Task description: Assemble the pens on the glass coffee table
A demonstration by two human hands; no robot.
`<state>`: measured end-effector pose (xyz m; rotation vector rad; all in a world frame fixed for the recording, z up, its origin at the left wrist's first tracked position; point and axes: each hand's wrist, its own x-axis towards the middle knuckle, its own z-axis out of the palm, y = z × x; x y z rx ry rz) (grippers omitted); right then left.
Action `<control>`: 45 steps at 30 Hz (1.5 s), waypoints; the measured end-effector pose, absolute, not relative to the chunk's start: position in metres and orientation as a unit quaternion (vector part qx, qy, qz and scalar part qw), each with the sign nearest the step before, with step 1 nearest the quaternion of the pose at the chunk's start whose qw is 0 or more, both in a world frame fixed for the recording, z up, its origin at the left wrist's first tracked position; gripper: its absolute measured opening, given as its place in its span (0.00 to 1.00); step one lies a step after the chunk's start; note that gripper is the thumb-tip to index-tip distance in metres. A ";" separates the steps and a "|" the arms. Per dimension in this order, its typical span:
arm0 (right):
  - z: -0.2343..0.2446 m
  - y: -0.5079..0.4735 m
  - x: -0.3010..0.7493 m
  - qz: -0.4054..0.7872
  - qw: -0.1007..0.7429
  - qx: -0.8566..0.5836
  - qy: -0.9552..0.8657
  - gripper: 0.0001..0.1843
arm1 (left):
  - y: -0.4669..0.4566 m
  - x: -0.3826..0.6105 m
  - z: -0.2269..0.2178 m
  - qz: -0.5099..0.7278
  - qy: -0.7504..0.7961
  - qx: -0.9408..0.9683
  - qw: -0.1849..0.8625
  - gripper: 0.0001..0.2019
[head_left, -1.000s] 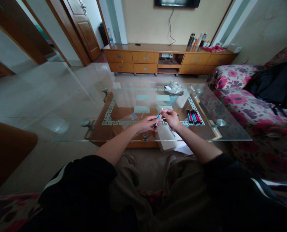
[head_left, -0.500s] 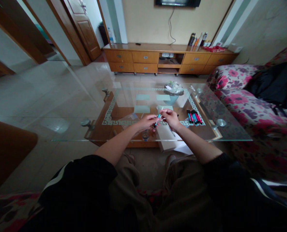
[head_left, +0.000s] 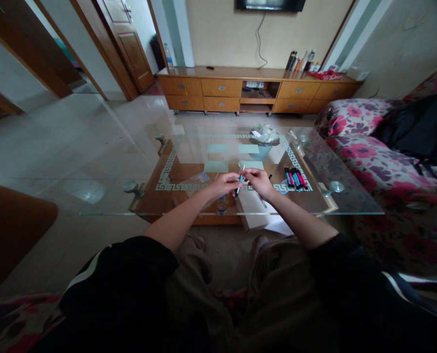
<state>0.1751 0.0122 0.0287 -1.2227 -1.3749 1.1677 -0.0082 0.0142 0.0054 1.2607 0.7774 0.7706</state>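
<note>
My left hand is closed around a blue-and-black pen above the glass table's near side. The pen is tilted, its black end pointing down toward me. From its upper end a thin pale rod sticks up, perhaps a refill. The fingers of my right hand are pinched at that upper end, touching the pen close to my left fingertips. Part of the pen is hidden by the fingers. To the right, several blue, pink and black pens lie side by side on the glass.
The glass table has a patterned border. A white box and a small bottle show near its front edge. A waste basket appears beyond the hands. A floral sofa is at right, a wooden cabinet at the back.
My right hand has moved slightly left and down, closer to the left. The pale rod shows less above the pen, and the pen stands a little lower and more upright.
</note>
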 end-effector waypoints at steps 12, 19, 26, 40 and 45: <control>0.015 0.019 0.178 0.450 0.464 -0.460 -0.608 0.23 | 0.014 -0.010 0.006 0.352 0.354 0.563 0.658 0.25; 0.016 0.024 0.185 0.390 0.450 -0.488 -0.639 0.22 | 0.015 -0.011 0.004 0.374 0.372 0.532 0.663 0.32; 0.023 0.036 0.226 0.161 0.464 -0.609 -0.622 0.24 | 0.015 -0.013 0.004 0.379 0.367 0.529 0.665 0.34; 0.008 0.033 0.246 0.042 0.168 -0.579 -0.797 0.22 | 0.013 -0.013 0.006 0.382 0.378 0.525 0.660 0.28; 0.012 0.032 0.248 0.027 0.128 -0.567 -0.813 0.28 | 0.013 -0.014 0.006 0.382 0.378 0.528 0.658 0.27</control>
